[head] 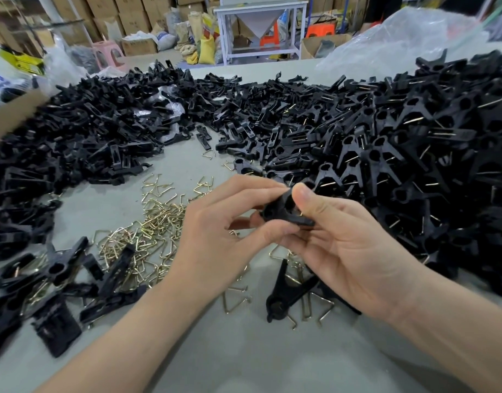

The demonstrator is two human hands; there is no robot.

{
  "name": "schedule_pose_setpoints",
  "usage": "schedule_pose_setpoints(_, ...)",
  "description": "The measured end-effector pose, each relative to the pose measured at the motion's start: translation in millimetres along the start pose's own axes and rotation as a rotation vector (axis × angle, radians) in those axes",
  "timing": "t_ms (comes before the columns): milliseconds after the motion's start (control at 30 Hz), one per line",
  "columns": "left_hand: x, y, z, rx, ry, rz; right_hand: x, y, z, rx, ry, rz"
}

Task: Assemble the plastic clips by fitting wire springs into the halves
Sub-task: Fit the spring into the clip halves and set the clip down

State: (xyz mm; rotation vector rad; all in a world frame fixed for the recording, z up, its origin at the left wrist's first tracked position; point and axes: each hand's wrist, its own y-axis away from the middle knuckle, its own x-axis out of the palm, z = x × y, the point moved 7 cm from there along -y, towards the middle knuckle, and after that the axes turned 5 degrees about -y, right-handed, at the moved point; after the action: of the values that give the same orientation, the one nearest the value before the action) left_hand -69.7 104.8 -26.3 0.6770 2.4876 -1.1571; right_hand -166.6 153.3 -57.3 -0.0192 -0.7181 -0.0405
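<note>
At the centre of the frame, above the grey table (244, 358), the left hand (215, 236) and right hand (343, 245) together pinch one black clip (284, 209), with loose wire springs (156, 222) heaped just left and clip halves (96, 129) piled upper left.

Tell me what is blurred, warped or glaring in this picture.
Head view: the clip between left hand and right hand is fairly sharp; the brown shape at the left edge is smeared; the clip piles stretch toward the frame edges, a wide-angle warp; light is soft, shadows on the table faint.
</note>
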Motion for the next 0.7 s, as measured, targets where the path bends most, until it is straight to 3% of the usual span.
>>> schedule_pose_setpoints(200, 0.2, -0.6, -8.2, 0.066, -0.081, 0.022, 6.5, 1.9, 0.3, -0.006, -0.026, 0.039)
schedule_pose_setpoints(367, -0.4, -1.1, -7.5, 0.035, -0.123, -0.009, -1.7, -1.1, 1.0, 0.141, -0.112, 0.032)
schedule_pose_setpoints(533, -5.5, -1.4, -1.4, 0.008, -0.273, -0.049, -22.0, -4.6, 18.2, 0.055, 0.238, -0.099)
schedule_pose_setpoints(700, -4.4, 0.0, 5.1, -0.1, -0.103, -0.045, -28.0, -4.7, 27.2, -0.033, 0.326, -0.135)
